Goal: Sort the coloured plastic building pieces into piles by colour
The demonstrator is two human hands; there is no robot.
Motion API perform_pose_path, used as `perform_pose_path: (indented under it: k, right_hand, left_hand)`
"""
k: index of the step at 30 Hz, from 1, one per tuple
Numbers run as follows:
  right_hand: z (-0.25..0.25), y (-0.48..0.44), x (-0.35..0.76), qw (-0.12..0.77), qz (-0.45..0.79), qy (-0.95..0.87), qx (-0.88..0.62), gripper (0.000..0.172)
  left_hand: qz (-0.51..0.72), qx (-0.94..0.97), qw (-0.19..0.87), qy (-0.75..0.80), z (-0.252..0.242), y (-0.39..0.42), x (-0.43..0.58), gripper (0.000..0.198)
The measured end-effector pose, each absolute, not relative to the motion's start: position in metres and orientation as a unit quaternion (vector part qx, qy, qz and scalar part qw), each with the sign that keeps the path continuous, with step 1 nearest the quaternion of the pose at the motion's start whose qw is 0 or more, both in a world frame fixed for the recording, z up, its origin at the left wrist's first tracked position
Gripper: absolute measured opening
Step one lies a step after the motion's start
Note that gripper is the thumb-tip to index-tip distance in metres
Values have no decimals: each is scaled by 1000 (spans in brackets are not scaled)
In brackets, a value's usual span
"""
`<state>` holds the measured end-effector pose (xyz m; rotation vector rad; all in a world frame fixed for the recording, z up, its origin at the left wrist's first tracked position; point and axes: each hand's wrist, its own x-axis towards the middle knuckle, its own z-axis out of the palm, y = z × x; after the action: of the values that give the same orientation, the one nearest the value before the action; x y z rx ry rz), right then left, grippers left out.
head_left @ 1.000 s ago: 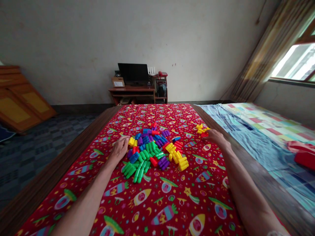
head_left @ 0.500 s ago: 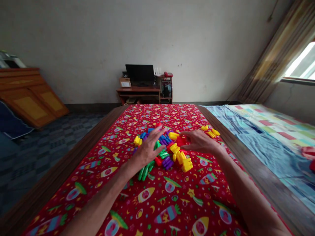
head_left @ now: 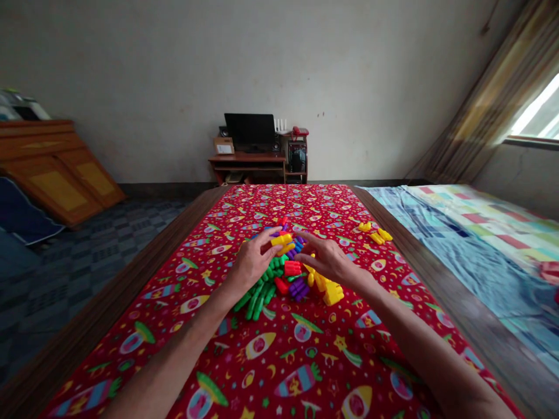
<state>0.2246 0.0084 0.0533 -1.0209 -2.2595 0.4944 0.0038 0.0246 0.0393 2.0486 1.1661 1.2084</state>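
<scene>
Right hand: drawing inward, hanging half open, seemingly empty.
Left hand: pinching yellow plastic block, nearly closing.
Carton label: appearing unreadably small.

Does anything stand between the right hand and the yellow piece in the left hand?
Nothing visible does. The yellow piece juts from the left hand toward the right hand, whose thumb and finger are parted. The green pieces lie nearer the camera, outside that gap.
</scene>
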Motion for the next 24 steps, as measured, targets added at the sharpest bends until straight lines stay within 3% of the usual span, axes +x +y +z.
perform_pose_path:
  k: [2, 5, 9, 15, 20, 24]
  right_hand:
    - [52, 6, 219, 355, 203, -831, -377, 45]
    - [54, 7, 219, 340, 190, -835, -389, 36]
    - [58, 24, 240, 325, 108, -807, -481, 30]
    - [49, 57, 321, 249, -78, -628, -733, 35]
    - [24, 60, 373, 187, -81, -560, -803, 40]
    - [7, 62, 386, 199, -48, -589, -782, 41]
  left_hand:
    - [431, 761, 252, 415, 36, 20, 10, 53]
    - [415, 778, 250, 400, 34, 16, 17, 60]
    - [399, 808, 182, 393, 29, 18, 16, 48]
    - [237, 917, 27, 320, 0, 15, 13, 35]
    - [209, 922, -10, 326, -14, 11, 15, 34]
    - [205, 921, 0, 330, -9, 13, 14, 33]
